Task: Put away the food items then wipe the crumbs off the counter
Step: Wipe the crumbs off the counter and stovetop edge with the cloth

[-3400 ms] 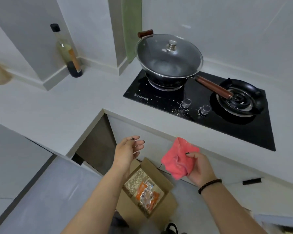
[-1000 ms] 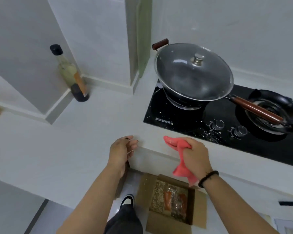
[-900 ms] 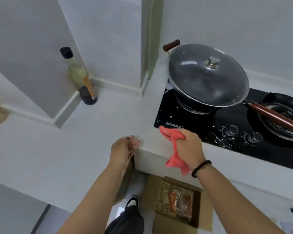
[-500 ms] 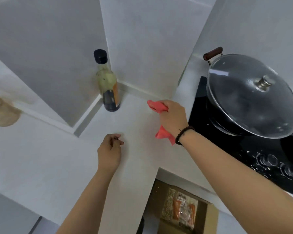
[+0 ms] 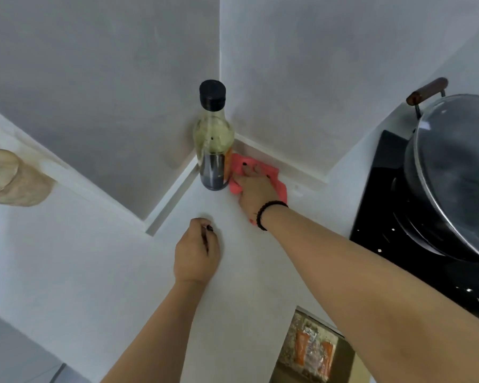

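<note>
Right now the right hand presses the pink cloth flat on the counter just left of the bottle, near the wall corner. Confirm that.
Not quite. In the head view the right hand presses the pink cloth on the counter just right of the bottle, not left of it. The rest holds: it is near the wall corner.

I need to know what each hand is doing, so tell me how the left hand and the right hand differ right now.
The right hand lies flat on the pink cloth, pressing it to the counter beside the bottle; the left hand holds nothing. The right hand's fingers are stretched out; the left hand's are curled under. The right hand reaches far into the corner; the left hand sits nearer the person. Both rest on the counter.
</note>
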A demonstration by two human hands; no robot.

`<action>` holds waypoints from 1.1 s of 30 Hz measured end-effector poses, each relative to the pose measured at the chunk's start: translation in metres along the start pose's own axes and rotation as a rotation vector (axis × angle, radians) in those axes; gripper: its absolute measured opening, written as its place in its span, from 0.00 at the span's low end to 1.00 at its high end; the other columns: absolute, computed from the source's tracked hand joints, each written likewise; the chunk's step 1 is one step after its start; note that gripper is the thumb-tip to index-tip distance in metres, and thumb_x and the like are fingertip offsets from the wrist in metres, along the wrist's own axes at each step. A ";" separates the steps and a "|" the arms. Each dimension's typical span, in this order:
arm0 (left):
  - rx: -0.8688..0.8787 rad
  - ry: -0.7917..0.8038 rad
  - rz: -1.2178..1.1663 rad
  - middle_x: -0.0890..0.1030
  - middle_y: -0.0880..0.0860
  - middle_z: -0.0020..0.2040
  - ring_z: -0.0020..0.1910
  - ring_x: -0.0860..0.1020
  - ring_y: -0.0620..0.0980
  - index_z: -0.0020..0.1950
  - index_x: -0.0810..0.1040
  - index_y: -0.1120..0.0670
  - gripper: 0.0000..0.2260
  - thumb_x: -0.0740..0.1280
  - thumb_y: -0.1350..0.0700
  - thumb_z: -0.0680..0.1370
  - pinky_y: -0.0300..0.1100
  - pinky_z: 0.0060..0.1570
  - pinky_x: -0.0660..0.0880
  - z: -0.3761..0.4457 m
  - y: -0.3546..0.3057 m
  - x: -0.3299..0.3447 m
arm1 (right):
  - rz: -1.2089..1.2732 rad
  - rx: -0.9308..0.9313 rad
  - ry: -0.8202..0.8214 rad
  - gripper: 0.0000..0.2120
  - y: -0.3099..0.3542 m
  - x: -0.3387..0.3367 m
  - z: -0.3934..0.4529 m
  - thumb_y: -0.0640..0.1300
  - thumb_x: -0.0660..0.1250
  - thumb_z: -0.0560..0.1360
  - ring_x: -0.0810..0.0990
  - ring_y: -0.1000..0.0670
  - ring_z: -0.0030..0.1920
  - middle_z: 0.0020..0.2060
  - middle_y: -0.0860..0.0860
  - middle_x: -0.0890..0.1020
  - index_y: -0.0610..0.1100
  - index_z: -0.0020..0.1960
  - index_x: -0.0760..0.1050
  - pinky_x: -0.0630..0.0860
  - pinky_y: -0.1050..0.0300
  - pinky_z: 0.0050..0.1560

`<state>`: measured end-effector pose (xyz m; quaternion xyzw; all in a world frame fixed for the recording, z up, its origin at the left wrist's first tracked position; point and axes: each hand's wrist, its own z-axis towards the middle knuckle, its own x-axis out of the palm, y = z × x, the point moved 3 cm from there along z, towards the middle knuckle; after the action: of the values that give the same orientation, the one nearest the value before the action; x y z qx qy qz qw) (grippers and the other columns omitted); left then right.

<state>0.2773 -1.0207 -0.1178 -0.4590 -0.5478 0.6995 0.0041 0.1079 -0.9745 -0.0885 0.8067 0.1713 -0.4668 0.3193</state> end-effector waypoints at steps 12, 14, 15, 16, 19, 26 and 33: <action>0.010 0.008 0.006 0.70 0.48 0.27 0.27 0.70 0.52 0.50 0.73 0.58 0.04 0.62 0.63 0.77 0.42 0.33 0.67 0.002 0.004 0.001 | -0.205 0.188 -0.012 0.38 -0.081 0.011 -0.052 0.30 0.53 0.75 0.39 0.44 0.77 0.77 0.51 0.41 0.53 0.78 0.44 0.47 0.34 0.73; 0.005 0.017 0.005 0.70 0.48 0.27 0.26 0.70 0.50 0.50 0.74 0.58 0.04 0.62 0.64 0.77 0.41 0.32 0.66 0.002 0.003 0.001 | -0.178 0.252 -0.030 0.38 -0.093 0.012 -0.068 0.30 0.53 0.74 0.39 0.45 0.77 0.77 0.51 0.42 0.53 0.78 0.45 0.48 0.35 0.73; 0.004 0.024 0.002 0.70 0.47 0.27 0.26 0.69 0.48 0.50 0.74 0.58 0.04 0.62 0.64 0.77 0.40 0.32 0.66 0.002 0.003 0.001 | -0.166 0.275 -0.031 0.37 -0.100 0.013 -0.075 0.30 0.53 0.74 0.40 0.45 0.77 0.77 0.51 0.42 0.53 0.78 0.46 0.48 0.35 0.73; -0.004 0.031 -0.013 0.69 0.47 0.26 0.25 0.68 0.45 0.49 0.74 0.57 0.04 0.62 0.64 0.77 0.40 0.30 0.66 0.001 0.002 -0.001 | -0.149 0.286 -0.031 0.37 -0.104 0.012 -0.083 0.30 0.54 0.74 0.40 0.45 0.77 0.77 0.51 0.43 0.53 0.77 0.48 0.48 0.36 0.73; -0.050 0.058 -0.134 0.71 0.52 0.26 0.26 0.69 0.47 0.47 0.74 0.51 0.08 0.61 0.64 0.78 0.30 0.29 0.66 -0.001 -0.001 -0.011 | 0.058 0.297 -0.068 0.36 -0.111 0.003 -0.100 0.29 0.59 0.73 0.47 0.48 0.77 0.77 0.51 0.51 0.51 0.76 0.57 0.45 0.50 0.75; -0.130 -0.214 -0.324 0.78 0.49 0.34 0.28 0.73 0.42 0.50 0.75 0.50 0.10 0.58 0.64 0.80 0.32 0.29 0.68 0.005 -0.002 -0.065 | 0.310 -0.028 -0.103 0.26 0.008 -0.008 -0.107 0.30 0.58 0.73 0.71 0.51 0.66 0.69 0.55 0.70 0.50 0.66 0.75 0.71 0.60 0.60; 0.008 -0.305 -0.260 0.78 0.54 0.32 0.30 0.75 0.48 0.50 0.74 0.49 0.11 0.59 0.65 0.78 0.37 0.33 0.70 0.013 -0.006 -0.095 | -0.228 -0.332 0.217 0.30 0.097 0.069 -0.063 0.39 0.53 0.79 0.38 0.38 0.75 0.77 0.45 0.44 0.50 0.78 0.47 0.48 0.29 0.70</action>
<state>0.3208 -1.0768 -0.0525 -0.2730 -0.5941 0.7565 0.0131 0.2388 -1.0056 -0.0905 0.7639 0.3692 -0.3760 0.3725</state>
